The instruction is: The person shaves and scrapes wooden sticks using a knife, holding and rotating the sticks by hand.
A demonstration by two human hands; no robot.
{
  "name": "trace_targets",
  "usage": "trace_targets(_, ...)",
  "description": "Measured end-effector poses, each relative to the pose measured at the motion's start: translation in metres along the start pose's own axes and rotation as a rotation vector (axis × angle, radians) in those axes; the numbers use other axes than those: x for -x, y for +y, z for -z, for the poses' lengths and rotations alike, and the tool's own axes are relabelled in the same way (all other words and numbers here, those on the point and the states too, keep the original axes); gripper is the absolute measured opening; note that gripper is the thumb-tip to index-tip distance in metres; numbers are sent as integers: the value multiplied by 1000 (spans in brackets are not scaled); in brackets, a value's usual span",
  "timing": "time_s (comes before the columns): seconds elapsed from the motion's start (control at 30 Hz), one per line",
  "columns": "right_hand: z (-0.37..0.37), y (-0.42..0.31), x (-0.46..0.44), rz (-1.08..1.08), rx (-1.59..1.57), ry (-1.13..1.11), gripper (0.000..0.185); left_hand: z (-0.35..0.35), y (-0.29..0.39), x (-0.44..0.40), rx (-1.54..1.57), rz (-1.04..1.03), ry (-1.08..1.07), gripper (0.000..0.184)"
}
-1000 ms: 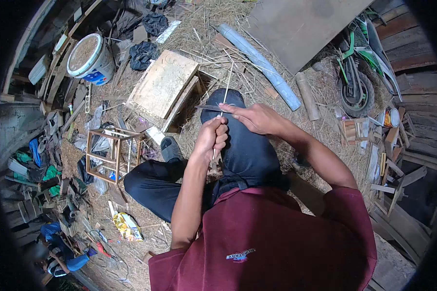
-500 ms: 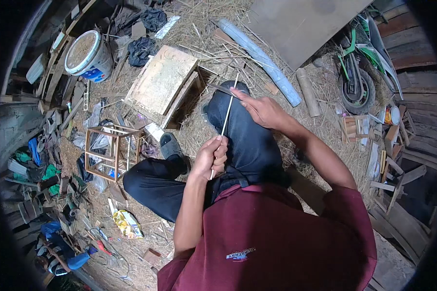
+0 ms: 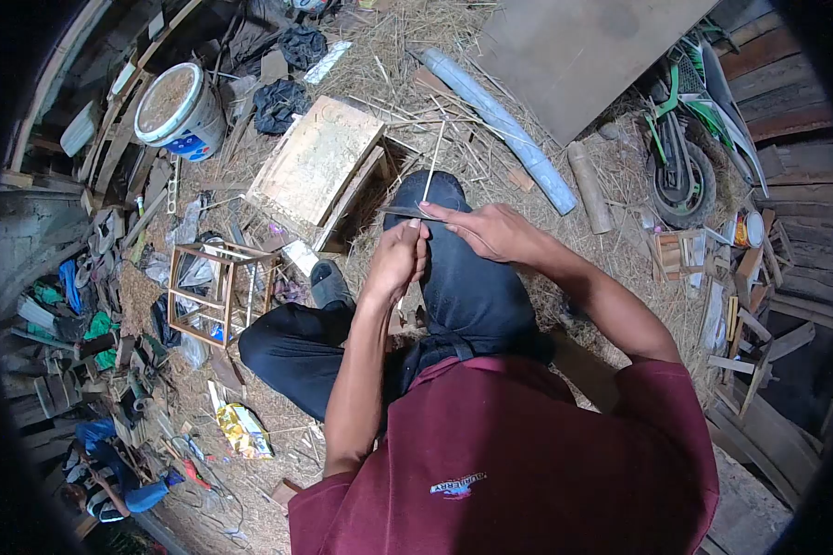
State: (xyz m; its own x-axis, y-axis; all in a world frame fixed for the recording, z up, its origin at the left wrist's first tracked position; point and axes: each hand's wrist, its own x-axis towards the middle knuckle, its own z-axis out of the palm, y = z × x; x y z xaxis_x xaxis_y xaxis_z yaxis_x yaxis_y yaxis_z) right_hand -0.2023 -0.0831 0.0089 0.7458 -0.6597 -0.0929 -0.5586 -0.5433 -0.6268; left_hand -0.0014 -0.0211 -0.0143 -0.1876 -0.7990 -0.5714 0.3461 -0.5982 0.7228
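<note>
A thin pale strip, which looks like bamboo or wood, points away from me over my raised knee. Its near end runs into my left hand, whose fingers are closed round it. My right hand is closed on a knife, with the handle hidden in the palm. The knife's dark blade lies crosswise at the strip, just beyond my left fist. Both hands are close together above the dark trousers. Whether the edge bites into the strip I cannot tell.
A wooden box stands ahead left, near a small wooden frame and a bucket. A grey pipe lies on the straw-strewn ground. A green motorbike is at right. Another person sits at lower left.
My left hand has moved forward along my thigh, up against the knife, pushing the strip farther out. My right hand with the knife has come slightly back toward me.
</note>
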Motion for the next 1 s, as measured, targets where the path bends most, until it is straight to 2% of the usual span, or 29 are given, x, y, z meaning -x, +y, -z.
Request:
trace_targets(0.07, -5, 1, 2, -5, 48, 40, 54, -1, -5, 8, 17, 12, 7, 27)
trace_targets(0.17, -7, 5, 4, -133, 23, 63, 53, -2, -15, 35, 32, 64, 17, 27)
trace_targets(0.33, -1, 10, 12, -146, 30, 82, 53, 9, -30, 78, 109, 134, -23, 27)
trace_targets(0.43, -12, 12, 17, -55, 65, 178, 53, 11, -34, 90, 137, 145, -19, 27)
trace_targets(0.63, -6, 15, 18, -253, 110, 201, 53, 39, -35, 141, 201, 192, -33, 28)
trace_targets(0.67, -7, 17, 21, -233, 87, 228, 54, 47, -37, 146, 227, 210, -4, 29)
trace_targets(0.83, -14, 13, 28, -128, -17, 276, 50, 33, -24, 105, 65, 85, 61, 31)
trace_targets(0.87, -26, 19, 27, -26, -82, 362, 50, 25, -19, 88, 96, 60, 43, 31)
trace_targets(0.97, -18, 1, 30, -3, 32, 218, 52, 2, -16, 36, 71, -45, -16, 31)
trace_targets(1.0, -18, -2, 30, -52, 95, 150, 55, -13, -11, 28, 45, -46, 74, 28)
